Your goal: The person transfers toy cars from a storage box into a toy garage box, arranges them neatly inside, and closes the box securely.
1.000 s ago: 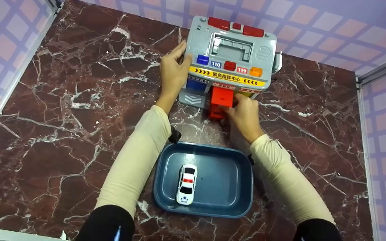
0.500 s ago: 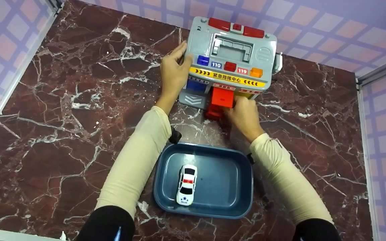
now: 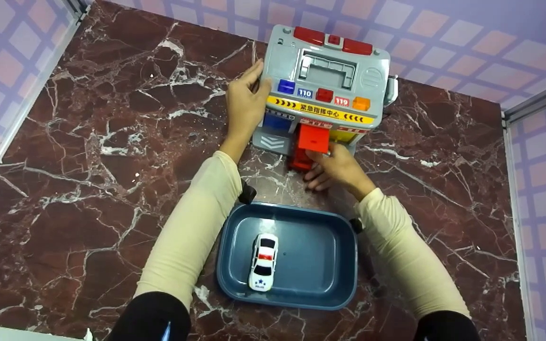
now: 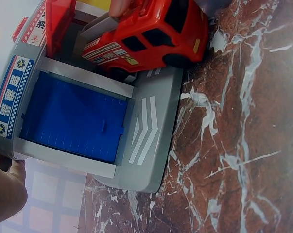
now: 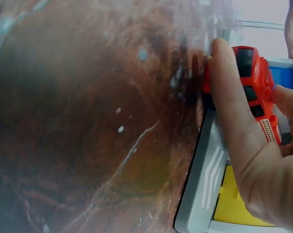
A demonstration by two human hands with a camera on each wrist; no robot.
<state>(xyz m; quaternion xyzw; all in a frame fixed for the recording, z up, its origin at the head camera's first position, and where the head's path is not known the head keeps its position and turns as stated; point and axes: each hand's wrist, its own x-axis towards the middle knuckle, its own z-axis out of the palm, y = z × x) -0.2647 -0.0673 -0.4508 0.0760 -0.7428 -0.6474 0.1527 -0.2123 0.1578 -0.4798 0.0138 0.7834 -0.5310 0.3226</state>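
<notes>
A grey toy emergency station (image 3: 282, 59) stands against the back wall, its red middle door (image 3: 313, 138) raised. My left hand (image 3: 248, 99) presses against the station's left side, fingers along the wall. A red toy fire truck (image 4: 158, 41) sits at the middle bay, rear inward, cab out over the grey ramp. My right hand (image 3: 339, 166) is at the truck, fingers spread. In the right wrist view one long straight finger (image 5: 231, 92) lies across the truck's front and side, and the thumb touches its top. The blue door (image 4: 76, 116) and yellow door (image 5: 233, 201) are down.
A dark blue tub (image 3: 311, 298) stands in front of the station, between the forearms. Inside lies a white toy police car (image 3: 262, 262). The brown marbled tabletop (image 3: 88, 189) is bounded by checked walls (image 3: 545, 213) at the back and sides.
My right hand's curled fingers have spread out in front of the fire truck, and the hand has shifted slightly left. The left hand stays against the station's side.
</notes>
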